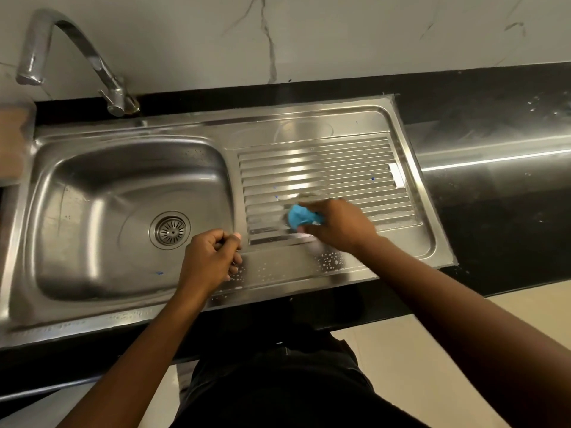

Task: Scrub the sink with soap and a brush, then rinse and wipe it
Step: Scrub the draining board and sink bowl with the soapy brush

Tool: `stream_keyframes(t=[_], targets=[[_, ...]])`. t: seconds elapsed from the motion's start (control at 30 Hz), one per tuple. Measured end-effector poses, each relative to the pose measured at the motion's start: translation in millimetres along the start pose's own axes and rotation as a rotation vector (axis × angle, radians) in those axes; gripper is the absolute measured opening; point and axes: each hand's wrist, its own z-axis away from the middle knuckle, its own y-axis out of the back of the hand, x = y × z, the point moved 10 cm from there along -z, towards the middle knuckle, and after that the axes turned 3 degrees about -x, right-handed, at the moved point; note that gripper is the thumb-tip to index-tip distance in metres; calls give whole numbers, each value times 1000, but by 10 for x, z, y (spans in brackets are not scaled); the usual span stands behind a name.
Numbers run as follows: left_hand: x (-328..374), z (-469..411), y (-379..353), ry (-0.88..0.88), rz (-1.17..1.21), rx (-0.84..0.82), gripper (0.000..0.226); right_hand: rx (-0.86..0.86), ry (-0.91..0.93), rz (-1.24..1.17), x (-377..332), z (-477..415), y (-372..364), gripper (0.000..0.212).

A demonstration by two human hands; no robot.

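Note:
A stainless steel sink (61, 211) has a basin on the left with a round drain (169, 230), and a ribbed drainboard (318, 168) on the right. My right hand (340, 225) grips a blue scrubbing brush (301, 218) and presses it on the near ribs of the drainboard. Its outline is blurred. Soapy droplets (330, 259) dot the sink's front ledge. My left hand (211, 257) rests on that ledge beside the basin's right edge, fingers curled shut with nothing visible in them.
A curved chrome tap (77, 44) stands at the back left over the basin. Black countertop (500, 211) surrounds the sink and runs off to the right. A marbled white wall (309, 35) rises behind. A brownish object (12, 140) sits at the left edge.

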Motion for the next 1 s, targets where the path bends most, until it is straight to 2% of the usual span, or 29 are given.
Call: stream_keyframes(t=[0.1, 0.17, 0.43, 0.53, 0.73, 0.87, 1.0], targets=[[41, 5, -54, -4, 2, -6, 28, 56, -109, -32, 423, 69, 232, 59], [67, 17, -88, -8, -3, -8, 28, 112, -157, -55, 452, 39, 286, 58], [136, 52, -206, -27, -27, -17, 28, 56, -8, -123, -118, -43, -112, 58], [149, 33, -244, -25, -13, -22, 28, 42, -37, -84, 161, 112, 42, 58], [177, 13, -371, -33, -17, -40, 29, 90, -239, -66, 936, 310, 507, 63], [202, 10, -459, -36, -13, -54, 29, 150, -218, -124, 748, 205, 462, 62], [235, 17, -548, -38, -24, -70, 28, 100, -124, -170, 390, 126, 232, 61]])
